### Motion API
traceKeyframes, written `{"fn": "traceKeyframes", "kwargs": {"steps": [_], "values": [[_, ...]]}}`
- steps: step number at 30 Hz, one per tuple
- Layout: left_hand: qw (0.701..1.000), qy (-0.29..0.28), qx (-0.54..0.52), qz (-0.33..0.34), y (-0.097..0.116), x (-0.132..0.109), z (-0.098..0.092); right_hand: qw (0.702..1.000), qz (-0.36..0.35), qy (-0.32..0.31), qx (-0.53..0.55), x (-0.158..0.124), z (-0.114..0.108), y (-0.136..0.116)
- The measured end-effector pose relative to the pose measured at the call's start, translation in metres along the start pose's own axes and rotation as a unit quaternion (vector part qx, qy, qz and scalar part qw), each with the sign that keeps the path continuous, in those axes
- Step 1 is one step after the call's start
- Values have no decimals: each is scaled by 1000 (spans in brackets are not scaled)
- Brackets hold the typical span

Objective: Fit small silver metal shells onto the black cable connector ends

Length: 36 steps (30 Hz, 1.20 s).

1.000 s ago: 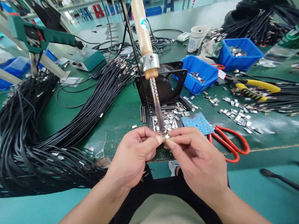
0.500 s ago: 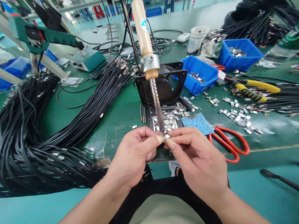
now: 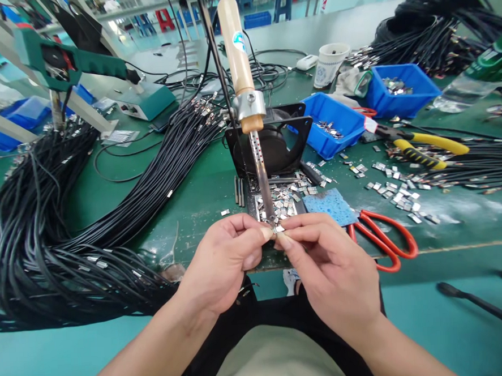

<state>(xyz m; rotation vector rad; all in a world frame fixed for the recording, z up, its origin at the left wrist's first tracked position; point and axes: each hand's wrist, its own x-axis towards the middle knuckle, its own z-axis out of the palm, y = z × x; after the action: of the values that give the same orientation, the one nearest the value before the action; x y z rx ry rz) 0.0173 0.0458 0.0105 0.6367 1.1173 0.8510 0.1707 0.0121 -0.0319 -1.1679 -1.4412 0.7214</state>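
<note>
Beyond and to both sides of the left hand (image 3: 221, 252) and the right hand (image 3: 340, 262), a green bench (image 3: 204, 185) is spreading wide. Off to the left of the left hand, a thick bundle of black cables (image 3: 142, 211) is curving across it, the near part drooping at the front edge. Far out past the right hand, a second heap of cables (image 3: 416, 36) is lying coiled. Straight ahead of the fingertips, a wooden-handled soldering iron (image 3: 255, 142) is standing in a metal clamp, its tip pointing down towards them, with a black fan (image 3: 281, 146) sitting behind its shaft. Ahead and to the right, a nearer blue bin (image 3: 337, 144) and a farther blue bin (image 3: 407, 104) are holding little metal bits. Both hands are pinching, thumbs nearly closed against forefingers, the other fingers curling in; together they are gripping one small metal piece. Right of the right hand, yellow-handled pliers (image 3: 437, 143) are lying farther off and red-handled scissors (image 3: 411, 252) just beside it. Past its fingers a blue sponge (image 3: 329, 207) is lying. Metal tabs (image 3: 281, 200) are littering the space just beyond the fingertips. Between the two thumbs, the small metal piece (image 3: 279, 229) is sitting right below the iron's tip; whether they are touching, I cannot tell.
</note>
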Motion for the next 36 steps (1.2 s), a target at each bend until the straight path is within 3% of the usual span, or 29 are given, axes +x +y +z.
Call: {"fn": "traceKeyframes", "kwargs": {"steps": [36], "values": [[1000, -3, -2, 9, 0, 1, 0, 1000, -3, -3, -1, 2, -1, -1]]}}
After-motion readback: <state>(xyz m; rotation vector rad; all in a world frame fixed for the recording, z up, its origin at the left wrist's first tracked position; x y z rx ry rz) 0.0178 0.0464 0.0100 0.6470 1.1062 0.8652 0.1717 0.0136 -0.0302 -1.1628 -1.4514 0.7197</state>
